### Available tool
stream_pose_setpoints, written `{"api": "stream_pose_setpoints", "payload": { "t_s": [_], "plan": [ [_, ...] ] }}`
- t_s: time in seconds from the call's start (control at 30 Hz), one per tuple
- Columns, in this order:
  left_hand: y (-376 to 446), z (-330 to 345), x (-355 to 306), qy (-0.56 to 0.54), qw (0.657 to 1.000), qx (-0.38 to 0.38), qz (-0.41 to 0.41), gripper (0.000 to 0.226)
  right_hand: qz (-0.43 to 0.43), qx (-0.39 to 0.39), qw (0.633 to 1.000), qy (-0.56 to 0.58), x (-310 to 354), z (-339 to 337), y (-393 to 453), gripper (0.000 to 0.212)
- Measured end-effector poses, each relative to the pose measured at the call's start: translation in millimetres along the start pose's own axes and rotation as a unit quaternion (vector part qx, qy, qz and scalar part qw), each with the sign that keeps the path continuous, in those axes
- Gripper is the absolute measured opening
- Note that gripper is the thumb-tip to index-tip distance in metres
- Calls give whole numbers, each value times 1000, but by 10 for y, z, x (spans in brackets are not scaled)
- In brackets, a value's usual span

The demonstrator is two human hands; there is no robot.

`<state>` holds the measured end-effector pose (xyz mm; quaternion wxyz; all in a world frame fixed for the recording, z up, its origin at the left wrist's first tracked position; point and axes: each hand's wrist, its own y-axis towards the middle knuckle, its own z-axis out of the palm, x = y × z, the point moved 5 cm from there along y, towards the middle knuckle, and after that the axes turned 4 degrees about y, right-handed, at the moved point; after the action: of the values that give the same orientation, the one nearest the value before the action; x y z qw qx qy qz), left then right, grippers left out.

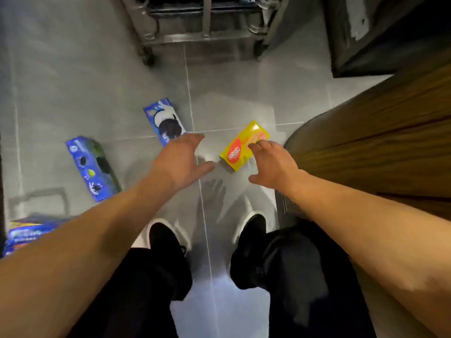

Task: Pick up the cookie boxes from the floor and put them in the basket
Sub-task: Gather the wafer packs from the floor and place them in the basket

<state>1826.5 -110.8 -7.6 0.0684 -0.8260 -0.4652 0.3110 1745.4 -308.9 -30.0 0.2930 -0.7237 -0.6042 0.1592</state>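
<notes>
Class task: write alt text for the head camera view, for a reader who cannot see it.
Two bare hands, left hand and right hand, reach down toward a yellow box on the grey tiled floor. Blue boxes lie to the left.

The grey tiled floor [97, 69] is being occupied by a yellow box [240, 148], a blue box [163, 119] beside it, a second blue box [90, 167] further left, and more boxes [26, 231] at the left edge. Two black shoes [168, 242] are being stood on it.
</notes>
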Motion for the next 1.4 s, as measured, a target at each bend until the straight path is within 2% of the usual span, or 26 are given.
{"api": "stream_pose_setpoints", "payload": {
  "t_s": [0.13,0.27,0.37,0.43,0.57,0.67,0.77,0.87,0.93,1.03,1.13,1.23,1.33,1.4],
  "plan": [
    [778,678,197,41,997,38,61,85,-2,-2,1000,-29,-364,608,833,90],
    [1356,1202,373,67,992,60,89,85,-26,-9,997,-75,-549,985,1444,93],
    [1697,1518,383,86,987,66,121,98,-48,-3,992,-118,-699,1226,1755,101],
    [1858,1703,387,89,985,77,125,93,-66,-6,986,-151,-774,1391,1922,108],
    [2027,1962,440,105,980,97,136,97,-111,-53,970,-208,-852,1553,2069,102],
    [2014,2049,502,106,979,115,133,105,-123,-84,968,-200,-830,1564,2094,89],
    [1988,2147,508,105,978,135,123,101,-118,-112,966,-201,-722,1531,2158,82],
    [1954,2257,434,111,978,136,111,107,-109,-89,971,-191,-656,1563,2274,91],
    [1926,2317,414,147,977,127,89,116,-100,-54,984,-138,-640,1546,2288,97],
    [1870,2190,408,199,971,108,77,120,-76,7,996,-35,-556,1399,2095,97],
    [1639,1851,391,200,969,106,99,112,-69,1,997,15,-373,1186,1729,98],
    [1184,1331,286,192,972,72,114,99,-72,-8,995,72,-116,919,1207,104],
    [545,689,203,165,981,89,56,91,-109,-16,986,125,286,456,523,105],
    [228,315,216,94,987,123,-37,84,-119,-11,982,149,466,186,117,104]
  ]
}}
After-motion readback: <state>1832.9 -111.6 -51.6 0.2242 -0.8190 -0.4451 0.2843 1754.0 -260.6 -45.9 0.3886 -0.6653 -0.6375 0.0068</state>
